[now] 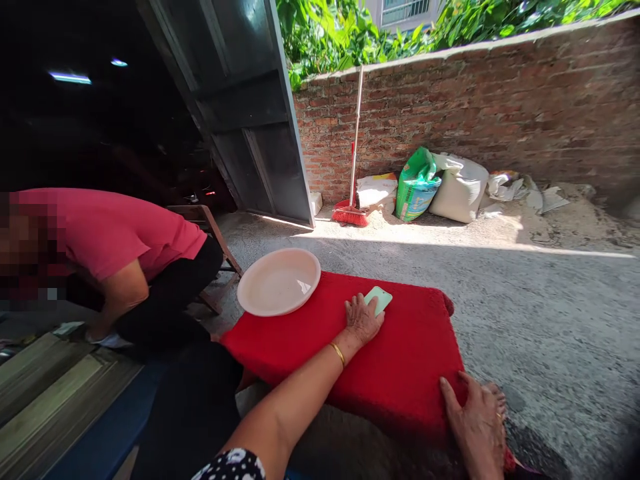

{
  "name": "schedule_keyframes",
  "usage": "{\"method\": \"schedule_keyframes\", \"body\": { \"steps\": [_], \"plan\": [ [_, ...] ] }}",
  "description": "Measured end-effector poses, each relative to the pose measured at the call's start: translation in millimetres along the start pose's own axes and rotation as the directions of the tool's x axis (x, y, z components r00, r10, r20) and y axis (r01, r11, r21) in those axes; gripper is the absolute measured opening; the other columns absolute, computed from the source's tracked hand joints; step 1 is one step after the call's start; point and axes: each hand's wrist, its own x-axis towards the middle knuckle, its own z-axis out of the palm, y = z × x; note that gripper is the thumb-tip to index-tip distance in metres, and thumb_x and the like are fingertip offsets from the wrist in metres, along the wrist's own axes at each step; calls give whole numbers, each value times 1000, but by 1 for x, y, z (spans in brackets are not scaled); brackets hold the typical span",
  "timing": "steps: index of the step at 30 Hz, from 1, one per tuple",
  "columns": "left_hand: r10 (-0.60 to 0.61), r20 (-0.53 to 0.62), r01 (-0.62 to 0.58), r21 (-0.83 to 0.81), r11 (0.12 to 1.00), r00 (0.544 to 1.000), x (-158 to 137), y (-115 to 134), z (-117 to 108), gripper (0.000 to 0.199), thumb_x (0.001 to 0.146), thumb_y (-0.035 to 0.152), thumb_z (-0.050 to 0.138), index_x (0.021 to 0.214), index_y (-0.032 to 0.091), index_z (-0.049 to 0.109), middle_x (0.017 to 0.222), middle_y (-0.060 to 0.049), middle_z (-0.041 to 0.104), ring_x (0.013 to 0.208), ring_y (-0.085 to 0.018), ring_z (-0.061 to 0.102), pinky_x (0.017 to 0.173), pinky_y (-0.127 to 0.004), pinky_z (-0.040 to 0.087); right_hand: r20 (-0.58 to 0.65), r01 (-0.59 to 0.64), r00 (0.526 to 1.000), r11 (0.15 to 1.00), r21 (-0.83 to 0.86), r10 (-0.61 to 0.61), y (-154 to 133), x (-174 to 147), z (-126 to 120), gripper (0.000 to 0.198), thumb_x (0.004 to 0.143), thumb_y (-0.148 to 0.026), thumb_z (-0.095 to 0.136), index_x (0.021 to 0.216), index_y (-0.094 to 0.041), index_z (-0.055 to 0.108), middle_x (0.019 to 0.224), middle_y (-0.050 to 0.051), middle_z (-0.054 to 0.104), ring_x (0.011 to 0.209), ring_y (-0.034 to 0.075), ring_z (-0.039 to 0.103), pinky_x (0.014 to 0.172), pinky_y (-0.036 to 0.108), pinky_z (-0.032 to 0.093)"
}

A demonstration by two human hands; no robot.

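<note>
My left hand (pixel 363 319), with a gold bangle on its wrist, reaches over the red cloth (pixel 400 370). Its fingers rest on a mint-green phone (pixel 383 300), which lies near the middle of the cloth, partly under the hand. At the near right corner sits my right hand (pixel 477 423), thumb and fingers apart, touching the cloth's edge and holding nothing that I can see. The cloth drapes over a low table-like surface. A wide, shallow pale pink basin (pixel 279 283) stands on its far left corner.
To the left, a person in a red shirt (pixel 105 223) bends over wooden boards (pixel 55 387) beside a wooden chair (pixel 220 240). A metal door (pixel 250 113) stands behind. A red broom (pixel 351 215), a green sack (pixel 416 190) and a white sack (pixel 460 190) line the brick wall (pixel 500 113).
</note>
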Motion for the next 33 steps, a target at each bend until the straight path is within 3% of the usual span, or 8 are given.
{"method": "schedule_keyframes", "body": {
  "steps": [6,11,17,21,24,27,31,33],
  "plan": [
    [-216,-51,219,74,973,975,-1,-57,-29,48,95,48,48,139,29,55,127,-14,55,119,-33,48,98,-47,36,-16,14,1000,1000,21,-14,-4,1,-3,70,89,-65,28,124,-13,60,110,21,61,108,37,56,92,54,47],
    [-210,-62,214,71,974,976,-21,-58,-34,48,97,47,45,140,27,54,124,-15,57,117,-31,51,96,-44,38,6,-13,1000,966,260,11,-4,2,-17,66,84,-68,40,115,-16,66,113,17,64,113,34,55,103,53,41],
    [124,-11,-123,70,990,992,-60,-14,-9,45,99,42,43,141,30,55,115,-11,61,108,-29,56,92,-43,40,0,-161,979,766,623,206,1,5,-19,56,76,-71,54,93,-21,72,96,8,71,95,28,62,94,42,48],
    [366,28,-367,28,930,930,-85,32,18,43,95,40,51,137,34,60,121,-11,60,113,-30,53,99,-47,37,-57,-182,959,755,630,278,1,7,-13,56,75,-73,50,82,-21,72,88,6,72,90,27,63,85,38,49],
    [452,5,-452,41,891,892,-89,37,30,42,93,37,55,135,32,62,124,-13,59,115,-32,52,100,-49,36,-73,-178,954,744,644,292,-2,6,-13,52,70,-70,56,75,-21,73,84,6,72,87,26,62,84,36,48],
    [397,-39,-391,104,914,917,-81,-3,26,41,94,34,53,134,31,63,116,-14,60,109,-31,54,95,-48,38,-88,-180,946,734,655,311,-4,6,-15,48,65,-65,61,72,-20,75,80,8,71,85,27,61,81,36,47],
    [171,-73,-151,218,964,983,-66,-83,2,42,98,37,44,134,26,62,105,-13,59,99,-31,55,84,-45,42,-104,-192,932,717,670,347,-5,8,-14,44,62,-62,62,67,-21,75,77,8,69,84,27,59,78,36,47],
    [109,-94,-83,251,964,990,-63,-104,-13,45,99,39,41,136,23,61,103,-14,58,96,-32,54,81,-45,42,-100,-202,927,703,682,362,-4,10,-11,43,62,-62,63,67,-21,75,76,7,69,83,26,59,78,35,47]
  ]
}}
